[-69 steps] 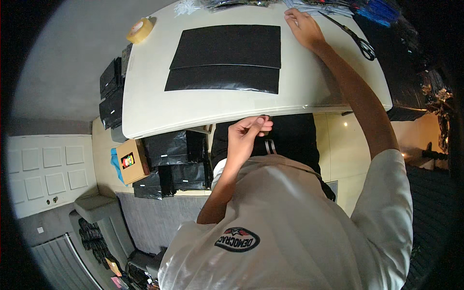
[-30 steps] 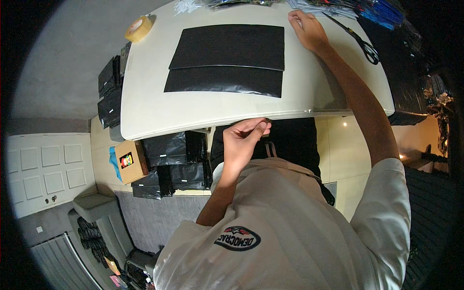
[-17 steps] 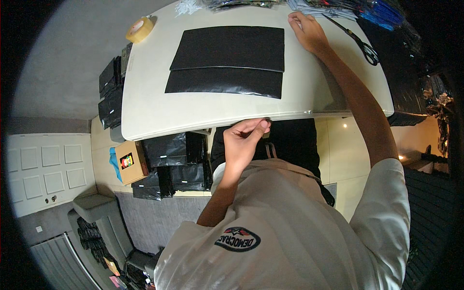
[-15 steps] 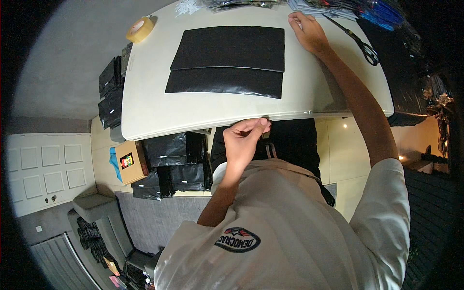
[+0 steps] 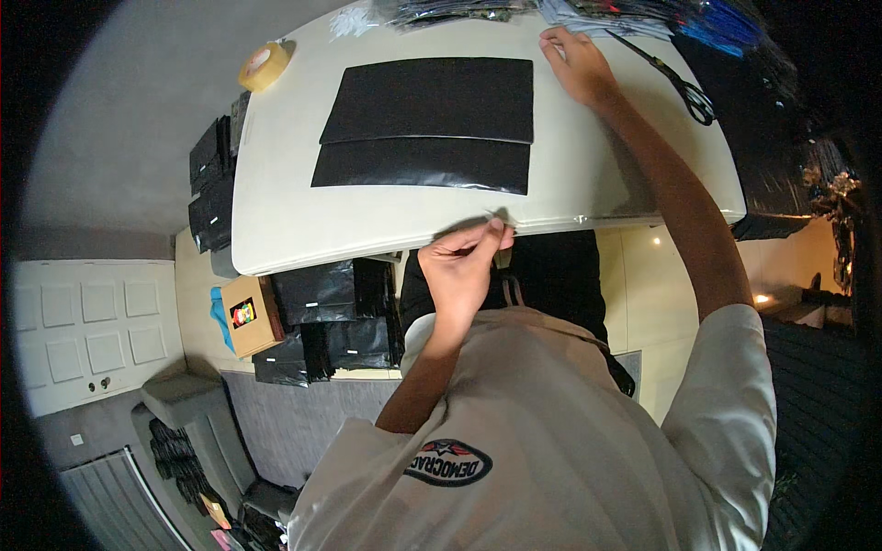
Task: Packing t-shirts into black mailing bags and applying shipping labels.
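Note:
A black plastic mailing bag [image 5: 427, 101] lies flat on the white table [image 5: 285, 207], its flap edge running across it. At the table's near edge my left hand [image 5: 459, 266] is closed in a pinch, thumb against the fingers. What it pinches, if anything, is too small to make out. My right hand [image 5: 579, 66] reaches to the far side, beside a pile of pale slips [image 5: 597, 16]. Its fingers are loosely bent and a little apart, and no held thing shows. Black-handled scissors [image 5: 675, 81] lie open to the right of that hand.
A roll of tape [image 5: 264, 67] stands at the table's far left corner. Clear plastic packets [image 5: 450, 11] and blue items [image 5: 721, 26] line the far edge. Below the table's left side are stacked black packages [image 5: 317, 294] and a cardboard box [image 5: 250, 314].
The view has shifted slightly, so the tabletop sits a little lower. My left fingertips now reach slightly over the table's edge. My right hand stays near the pale slips.

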`<state>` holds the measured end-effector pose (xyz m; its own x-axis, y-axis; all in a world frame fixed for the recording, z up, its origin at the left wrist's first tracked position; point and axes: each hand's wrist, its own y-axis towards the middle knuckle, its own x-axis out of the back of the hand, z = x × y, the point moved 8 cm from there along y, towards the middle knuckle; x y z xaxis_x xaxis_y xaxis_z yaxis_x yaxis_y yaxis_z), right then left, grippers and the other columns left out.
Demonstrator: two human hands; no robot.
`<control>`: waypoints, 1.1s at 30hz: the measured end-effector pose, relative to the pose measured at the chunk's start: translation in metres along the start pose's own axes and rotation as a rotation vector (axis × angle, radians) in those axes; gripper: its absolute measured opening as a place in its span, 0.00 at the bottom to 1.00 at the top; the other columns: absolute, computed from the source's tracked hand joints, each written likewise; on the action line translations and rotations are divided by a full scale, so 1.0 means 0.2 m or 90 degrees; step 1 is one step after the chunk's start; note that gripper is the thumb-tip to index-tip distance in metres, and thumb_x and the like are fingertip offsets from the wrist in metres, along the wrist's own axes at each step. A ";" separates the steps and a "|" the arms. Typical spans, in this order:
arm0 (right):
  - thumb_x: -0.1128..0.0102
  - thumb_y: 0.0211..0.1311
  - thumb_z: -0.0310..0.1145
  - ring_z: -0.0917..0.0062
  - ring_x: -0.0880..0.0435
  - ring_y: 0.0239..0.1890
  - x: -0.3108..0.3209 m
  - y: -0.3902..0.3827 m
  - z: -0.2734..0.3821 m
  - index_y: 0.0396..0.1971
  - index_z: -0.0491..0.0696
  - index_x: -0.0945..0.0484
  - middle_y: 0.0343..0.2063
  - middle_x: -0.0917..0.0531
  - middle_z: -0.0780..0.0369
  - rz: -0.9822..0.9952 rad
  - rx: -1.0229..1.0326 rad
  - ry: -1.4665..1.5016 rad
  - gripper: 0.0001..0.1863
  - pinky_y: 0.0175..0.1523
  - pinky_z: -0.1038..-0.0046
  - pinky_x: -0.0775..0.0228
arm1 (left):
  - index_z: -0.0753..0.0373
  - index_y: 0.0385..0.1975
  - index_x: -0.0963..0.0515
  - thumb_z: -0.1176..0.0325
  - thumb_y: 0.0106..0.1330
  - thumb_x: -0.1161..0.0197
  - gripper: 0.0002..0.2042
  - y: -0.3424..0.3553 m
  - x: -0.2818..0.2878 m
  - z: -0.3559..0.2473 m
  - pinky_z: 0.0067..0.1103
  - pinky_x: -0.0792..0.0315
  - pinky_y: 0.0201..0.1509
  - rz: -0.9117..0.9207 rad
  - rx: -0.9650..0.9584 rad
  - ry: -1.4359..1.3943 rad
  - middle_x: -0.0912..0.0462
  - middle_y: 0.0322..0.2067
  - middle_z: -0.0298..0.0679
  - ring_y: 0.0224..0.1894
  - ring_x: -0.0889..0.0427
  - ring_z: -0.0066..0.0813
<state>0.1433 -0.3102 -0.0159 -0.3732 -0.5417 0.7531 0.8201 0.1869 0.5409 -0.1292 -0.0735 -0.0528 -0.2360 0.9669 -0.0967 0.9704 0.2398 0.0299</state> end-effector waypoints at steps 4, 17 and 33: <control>0.47 0.78 0.45 0.59 0.16 0.52 0.00 0.01 0.00 0.55 0.49 0.21 0.46 0.14 0.52 -0.026 0.027 0.013 0.18 0.60 0.60 0.25 | 0.73 0.38 0.12 0.76 0.69 0.30 0.06 0.03 -0.02 -0.02 0.18 0.18 0.44 0.000 0.068 -0.003 0.09 0.31 0.43 0.33 0.12 0.22; 0.41 0.73 0.43 0.76 0.13 0.36 0.12 -0.14 0.48 0.39 0.49 0.12 0.36 0.10 0.61 0.119 0.062 0.367 0.14 0.46 0.71 0.22 | 0.69 0.28 0.17 0.70 0.67 0.29 0.09 0.02 0.17 -0.55 0.20 0.29 0.28 0.109 -0.425 0.006 0.17 0.22 0.42 0.23 0.21 0.25; 0.44 0.79 0.39 0.86 0.23 0.33 0.09 -0.58 1.30 0.38 0.40 0.15 0.32 0.14 0.66 0.789 -0.132 0.766 0.17 0.40 0.79 0.30 | 0.67 0.28 0.16 0.69 0.64 0.27 0.08 0.01 0.36 -0.55 0.21 0.31 0.26 0.123 -0.447 0.003 0.14 0.22 0.41 0.21 0.22 0.25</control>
<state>-0.0717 -0.1290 0.0330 0.8925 -0.4442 -0.0785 0.4193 0.8811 -0.2187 -0.1503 0.0051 0.0497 -0.0654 0.9976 -0.0214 0.7329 0.0626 0.6775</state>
